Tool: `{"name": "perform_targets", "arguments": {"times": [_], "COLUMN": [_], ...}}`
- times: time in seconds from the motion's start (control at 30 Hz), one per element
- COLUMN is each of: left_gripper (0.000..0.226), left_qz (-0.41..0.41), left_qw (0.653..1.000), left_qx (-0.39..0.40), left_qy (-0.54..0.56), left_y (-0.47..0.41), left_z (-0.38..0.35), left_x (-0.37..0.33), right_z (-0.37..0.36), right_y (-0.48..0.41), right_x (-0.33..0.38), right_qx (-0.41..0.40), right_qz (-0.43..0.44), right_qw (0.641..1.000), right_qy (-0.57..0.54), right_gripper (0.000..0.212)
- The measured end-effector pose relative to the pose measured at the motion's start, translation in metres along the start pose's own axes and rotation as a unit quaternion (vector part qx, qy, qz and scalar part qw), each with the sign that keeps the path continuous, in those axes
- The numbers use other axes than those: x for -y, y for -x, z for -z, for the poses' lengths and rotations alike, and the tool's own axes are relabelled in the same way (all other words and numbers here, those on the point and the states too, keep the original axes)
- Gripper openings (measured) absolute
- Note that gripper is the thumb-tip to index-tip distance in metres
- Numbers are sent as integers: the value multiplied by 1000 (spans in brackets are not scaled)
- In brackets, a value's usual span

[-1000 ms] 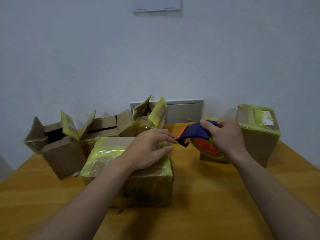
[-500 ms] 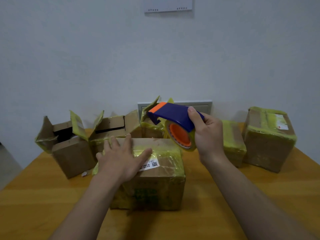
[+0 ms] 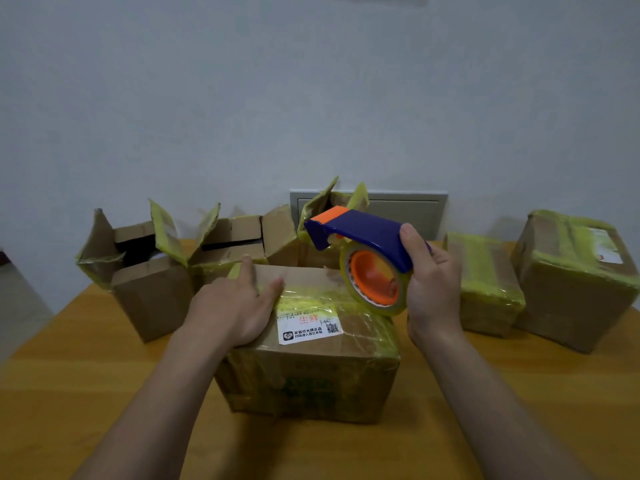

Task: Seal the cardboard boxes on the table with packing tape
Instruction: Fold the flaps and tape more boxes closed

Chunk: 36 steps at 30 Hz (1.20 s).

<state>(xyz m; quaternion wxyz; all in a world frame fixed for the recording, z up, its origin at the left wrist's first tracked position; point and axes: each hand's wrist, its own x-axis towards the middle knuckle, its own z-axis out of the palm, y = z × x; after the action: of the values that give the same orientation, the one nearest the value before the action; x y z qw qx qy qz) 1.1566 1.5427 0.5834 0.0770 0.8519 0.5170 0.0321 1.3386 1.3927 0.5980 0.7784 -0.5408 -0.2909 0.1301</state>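
- Pale grey-white wall (image 3: 311, 98): fills upper half of view, behind everything.
- Orange-yellow wooden table (image 3: 86, 393): spans lower half; all boxes stand on it.
- Closed brown cardboard box (image 3: 311, 382): centre of table, nearest the viewer, flaps down, top & sides wrapped w/ yellowish clear tape.
- Larger sealed cardboard box (image 3: 575, 282): far right, banded w/ yellowish tape.
- Smaller sealed cardboard box (image 3: 485, 282): just beside it, between it & the centre box, also taped.
- Left open cardboard box (image 3: 149, 292): rear left, flaps up.
- Middle open cardboard box (image 3: 239, 237): beside it, behind the centre box, flaps up.
- Rear open cardboard box (image 3: 322, 209): next along by the wall, flaps up, partly hidden by the dispenser.
- Grey rectangular wall panel (image 3: 408, 209): low on wall, behind that rear box.
- Left hand (image 3: 232, 306): palm down on left part of centre box's top; fingers straight & a little apart, thumb out toward the label.
- Right hand (image 3: 433, 285): fingers curled round the dispenser's handle, thumb on top of it.
- Blue plastic tape dispenser w/ orange tip (image 3: 367, 233): held over centre box's right rear, tip pointing left.
- Roll of clear tape on orange core (image 3: 377, 282): in the dispenser; lower edge at box top, can't tell if touching.
- White rectangular label w/ red & black print (image 3: 308, 327): on box top, just right of left thumb.
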Motion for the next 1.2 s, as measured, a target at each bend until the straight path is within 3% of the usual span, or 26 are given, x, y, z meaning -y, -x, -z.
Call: {"name": "perform_targets", "arguments": {"times": [0.2, 0.37, 0.43, 0.53, 0.57, 0.67, 0.73, 0.8, 0.93, 1.1, 1.2], "left_gripper": [85, 89, 85, 66, 68, 111, 128, 119, 80, 72, 71], "left_qz": [-44, -162, -200, -196, -186, -148, -143, -165, -274, -385, -365], "left_qw": [999, 984, 978, 968, 971, 989, 988, 985, 957, 910, 921], "left_qx": [17, 32, -39, -158, -146, 3, 51, 49, 89, 140, 124], "left_qy": [11, 74, 33, -18, -14, -17, -38, -30, 9, 68, 53], "left_y": [3, 0, 1, 21, 33, 71, 82, 83, 76, 69, 79], "left_z": [3, 11, 15, 21, 21, 11, 2, -1, 9, 14, 13], "left_x": [4, -11, -21, -45, -55, -87, -105, -113, -107, -88, -87], "right_z": [7, 14, 19, 30, 34, 41, 44, 49, 57, 59, 57], "right_y": [5, 10, 12, 14, 15, 16, 16, 17, 19, 25, 29], "right_x": [9, 25, 26, 24, 24, 21, 23, 27, 39, 47, 46], "right_qx": [-5, -34, -59, -86, -93, -117, -129, -135, -109, -96, -93], "right_qz": [-40, -20, -14, -11, -11, -21, -24, -17, -16, -2, 5], "right_qw": [999, 998, 997, 995, 995, 991, 989, 988, 991, 993, 993], "right_qy": [-14, -41, -50, -45, -44, -54, -65, -68, -74, -74, -66], "right_gripper": [33, 34, 32, 31, 31, 29, 27, 26, 28, 27, 28]}}
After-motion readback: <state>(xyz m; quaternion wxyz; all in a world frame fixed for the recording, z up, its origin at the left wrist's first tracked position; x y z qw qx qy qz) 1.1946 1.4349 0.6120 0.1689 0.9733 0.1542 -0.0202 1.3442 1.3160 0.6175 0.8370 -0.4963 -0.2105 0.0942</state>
